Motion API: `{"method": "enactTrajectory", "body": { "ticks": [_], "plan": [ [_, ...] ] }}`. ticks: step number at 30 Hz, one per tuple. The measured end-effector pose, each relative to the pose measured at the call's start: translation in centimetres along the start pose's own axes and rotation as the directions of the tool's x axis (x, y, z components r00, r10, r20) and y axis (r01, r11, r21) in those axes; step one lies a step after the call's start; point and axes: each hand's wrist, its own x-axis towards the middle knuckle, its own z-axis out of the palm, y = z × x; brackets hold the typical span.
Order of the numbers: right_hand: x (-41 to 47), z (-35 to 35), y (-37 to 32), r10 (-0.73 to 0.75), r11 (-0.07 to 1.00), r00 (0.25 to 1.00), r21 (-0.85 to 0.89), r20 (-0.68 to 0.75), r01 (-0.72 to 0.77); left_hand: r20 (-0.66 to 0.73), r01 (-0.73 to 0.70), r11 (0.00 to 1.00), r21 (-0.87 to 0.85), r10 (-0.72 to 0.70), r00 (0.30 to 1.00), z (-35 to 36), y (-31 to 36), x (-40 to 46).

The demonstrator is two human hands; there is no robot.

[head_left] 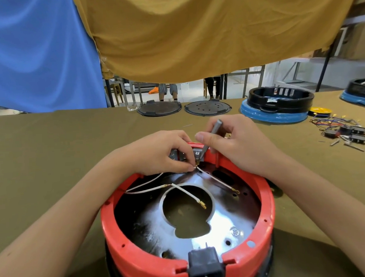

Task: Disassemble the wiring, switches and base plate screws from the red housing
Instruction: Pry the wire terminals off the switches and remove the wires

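Note:
The round red housing (127, 241) sits in front of me, open side up, with a shiny metal base plate (227, 226) inside. Loose white wires (186, 191) with brass terminals lie across the plate. At the far rim, my left hand (163, 151) pinches a white wire end next to the grey switches (196, 153). My right hand (238, 140) grips a grey metal tool (215, 126) whose tip points down at the switches. A black power socket (204, 263) is set in the near rim.
On the olive table, far right, lie removed switches and coloured wires (346, 129). A black-and-blue housing (278, 104) and two dark round plates (207, 108) stand at the back. Yellow and blue cloth hangs behind the table.

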Motion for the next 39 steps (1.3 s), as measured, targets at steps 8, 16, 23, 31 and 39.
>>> {"method": "enactTrajectory", "body": {
  "ticks": [8,16,23,31,39],
  "plan": [
    [0.6,0.0,0.9,0.157,0.972,0.988,0.174,0.008,-0.156,0.015,-0.001,1.0,-0.012,0.001,1.0,0.0,0.0,0.0],
    [0.0,0.2,0.7,0.068,0.993,0.997,0.101,-0.048,-0.063,0.002,-0.009,1.0,-0.012,0.009,1.0,0.0,-0.1,0.0],
    [-0.1,0.1,0.4,-0.003,1.0,0.999,0.019,-0.042,0.004,-0.01,-0.008,1.0,-0.01,0.008,1.0,0.0,-0.1,0.0],
    [0.3,0.2,1.2,0.1,0.983,0.995,0.157,-0.007,-0.098,-0.004,0.002,1.0,-0.009,-0.002,1.0,-0.1,0.2,-0.1],
    [0.1,0.2,1.1,0.095,0.984,0.994,0.156,-0.047,-0.087,-0.021,0.009,0.996,0.088,-0.007,1.0,-0.7,0.7,-0.8]
  ]
}}
